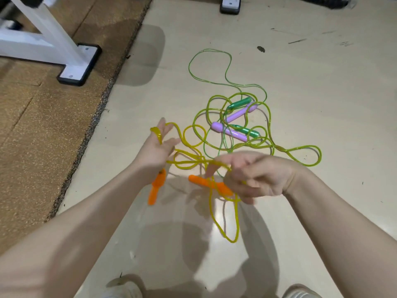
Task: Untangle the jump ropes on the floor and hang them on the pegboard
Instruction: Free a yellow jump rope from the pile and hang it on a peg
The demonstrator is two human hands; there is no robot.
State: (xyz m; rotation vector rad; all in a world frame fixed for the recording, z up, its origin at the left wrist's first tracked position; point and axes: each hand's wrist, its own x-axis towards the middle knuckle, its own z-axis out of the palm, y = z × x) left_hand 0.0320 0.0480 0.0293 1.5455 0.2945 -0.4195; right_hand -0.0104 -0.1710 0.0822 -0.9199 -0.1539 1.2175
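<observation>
Jump ropes lie in a loose tangle on the pale floor (300,61), just ahead of the person's two raised hands. A brown speckled mat (43,125) covers the floor to the left, and on it stands a white metal frame (53,39) with a black-edged foot plate. A second white foot (230,4) shows at the top edge.

The green-corded ropes (253,117) make up the far heap, their loops spreading up and to the right across the floor. Among these loops lie two purple handles (238,114) and two green handles (239,103), close together and crossing one another.

The yellow rope (234,222) is lifted off the floor between the hands, with one long loop hanging down below the right hand. Its two orange handles dangle: one orange handle (155,186) hangs under the left wrist, the other orange handle (206,182) sits just left of the right hand.

The left hand (156,151) is spread, fingers straight, with yellow cord looped round the fingers. The right hand (255,175) is blurred; its grip appears curled round strands of the yellow cord.

Two light shoes (122,289) show at the bottom edge.
</observation>
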